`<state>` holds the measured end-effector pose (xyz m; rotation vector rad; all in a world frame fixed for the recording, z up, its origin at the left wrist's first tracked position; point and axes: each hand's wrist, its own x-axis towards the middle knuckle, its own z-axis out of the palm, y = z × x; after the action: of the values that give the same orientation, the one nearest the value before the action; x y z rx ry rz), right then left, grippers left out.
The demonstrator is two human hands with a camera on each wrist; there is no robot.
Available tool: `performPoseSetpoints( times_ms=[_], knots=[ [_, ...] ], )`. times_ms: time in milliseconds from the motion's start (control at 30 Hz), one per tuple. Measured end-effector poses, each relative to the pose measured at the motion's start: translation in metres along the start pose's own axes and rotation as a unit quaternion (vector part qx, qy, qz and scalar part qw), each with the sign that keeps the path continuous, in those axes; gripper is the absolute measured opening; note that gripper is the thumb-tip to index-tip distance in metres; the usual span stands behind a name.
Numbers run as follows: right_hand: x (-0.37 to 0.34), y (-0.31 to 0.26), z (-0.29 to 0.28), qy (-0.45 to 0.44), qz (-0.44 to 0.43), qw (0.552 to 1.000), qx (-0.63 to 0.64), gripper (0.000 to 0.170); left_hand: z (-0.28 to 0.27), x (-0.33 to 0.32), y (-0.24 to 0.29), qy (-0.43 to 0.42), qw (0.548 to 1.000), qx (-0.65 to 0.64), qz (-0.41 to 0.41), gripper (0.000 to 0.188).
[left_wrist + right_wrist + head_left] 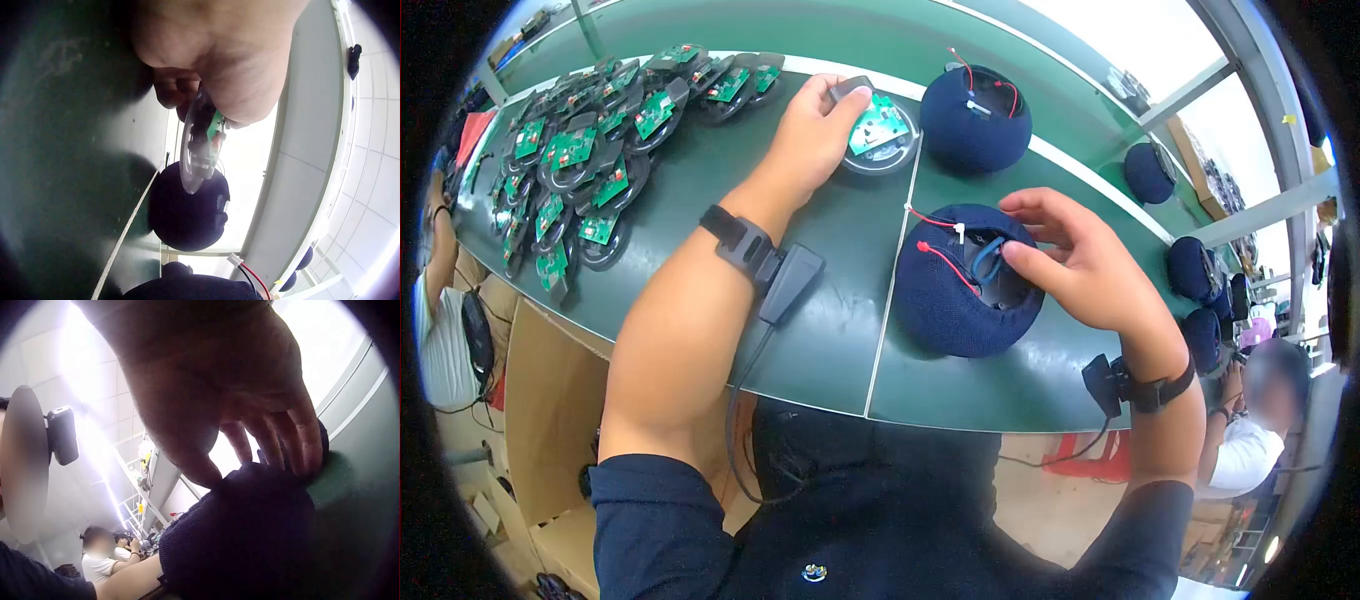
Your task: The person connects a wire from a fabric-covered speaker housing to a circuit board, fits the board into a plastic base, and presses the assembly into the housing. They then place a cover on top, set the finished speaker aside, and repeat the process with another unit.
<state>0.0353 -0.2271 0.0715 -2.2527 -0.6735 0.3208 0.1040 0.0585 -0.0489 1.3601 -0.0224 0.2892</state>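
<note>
My left hand [812, 130] grips a round clear plastic base with a green circuit board [878, 128] by its dark grey edge piece, thumb on top. In the left wrist view this base [199, 150] appears edge-on, above the table. My right hand [1085, 262] holds the rim of a dark blue fabric-covered speaker housing [960, 310], thumb at the opening and fingers over the far side. Red wires and a white connector come out of its open top, and a blue cable loops inside. The right wrist view shows those fingers [306, 440] spread over the fabric housing [240, 531].
Another blue housing [975, 125] with red wires stands behind. A pile of similar circuit-board bases [570, 150] covers the left of the green table [830, 340]. More dark housings [1190, 268] sit beyond the right edge, near a metal frame [1270, 215] and a seated person [1250, 450].
</note>
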Motion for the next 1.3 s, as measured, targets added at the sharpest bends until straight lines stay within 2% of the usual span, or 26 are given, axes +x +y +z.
performPoseSetpoints(
  times_ms=[67, 133, 233, 333, 467, 533, 667, 767, 833, 867, 900, 933, 1033, 1100, 1167, 1300],
  knots=[
    [0.005, 0.000, 0.005, -0.026, -0.006, 0.999, -0.030, 0.035, 0.000, 0.000, -0.001, -0.008, 1.000, -0.026, 0.012, 0.027],
    [0.008, 0.000, 0.012, -0.031, 0.061, 0.998, -0.001, 0.036, 0.000, 0.000, -0.001, -0.009, 1.000, -0.028, 0.011, 0.027],
    [0.005, -0.006, 0.020, -0.015, 0.036, 0.998, -0.057, 0.036, 0.001, 0.001, -0.001, -0.005, 1.000, -0.027, 0.005, 0.028],
    [0.004, -0.013, 0.020, -0.020, 0.054, 0.994, -0.092, 0.037, 0.001, 0.000, 0.000, -0.002, 1.000, -0.018, -0.003, 0.028],
    [0.004, -0.013, 0.021, -0.015, 0.053, 0.995, -0.085, 0.039, 0.000, 0.001, 0.000, -0.004, 1.000, -0.005, -0.005, 0.027],
    [0.003, -0.008, 0.025, 0.010, 0.024, 0.996, -0.087, 0.041, 0.001, 0.000, 0.002, -0.002, 1.000, -0.015, -0.003, 0.027],
    [0.007, 0.001, 0.032, 0.044, 0.023, 0.998, -0.047, 0.043, 0.001, 0.000, 0.001, 0.002, 1.000, -0.028, -0.008, 0.028],
    [0.011, 0.004, 0.035, 0.086, -0.022, 0.996, -0.030, 0.045, 0.000, 0.000, 0.000, 0.014, 0.999, -0.036, -0.004, 0.030],
    [0.012, -0.002, 0.035, 0.135, -0.087, 0.987, -0.008, 0.041, -0.003, 0.003, -0.002, 0.029, 1.000, 0.003, -0.001, 0.034],
    [0.012, -0.007, 0.033, 0.134, -0.091, 0.987, -0.005, 0.041, -0.003, 0.002, -0.001, 0.036, 0.999, 0.013, -0.002, 0.035],
    [0.010, -0.013, 0.029, 0.107, -0.194, 0.969, -0.107, 0.038, -0.003, 0.001, -0.001, 0.045, 0.999, 0.021, -0.004, 0.037],
    [0.007, -0.019, 0.027, 0.078, -0.294, 0.930, -0.207, 0.034, -0.003, 0.000, 0.000, 0.046, 0.999, 0.025, -0.002, 0.038],
    [0.003, -0.028, 0.045, 0.066, -0.246, 0.951, -0.174, 0.030, -0.002, 0.000, -0.001, 0.035, 0.999, 0.030, -0.005, 0.038],
    [0.003, -0.023, 0.045, 0.063, -0.257, 0.951, -0.160, 0.027, -0.003, 0.001, -0.002, 0.037, 0.999, 0.035, 0.008, 0.038],
    [0.005, -0.016, 0.044, 0.058, -0.272, 0.950, -0.145, 0.024, -0.001, -0.003, 0.005, 0.030, 0.999, -0.013, 0.028, 0.036],
    [0.011, -0.004, 0.053, 0.129, -0.287, 0.947, -0.063, 0.017, 0.004, -0.011, 0.018, 0.049, 0.995, -0.004, 0.091, 0.033]
  ],
)
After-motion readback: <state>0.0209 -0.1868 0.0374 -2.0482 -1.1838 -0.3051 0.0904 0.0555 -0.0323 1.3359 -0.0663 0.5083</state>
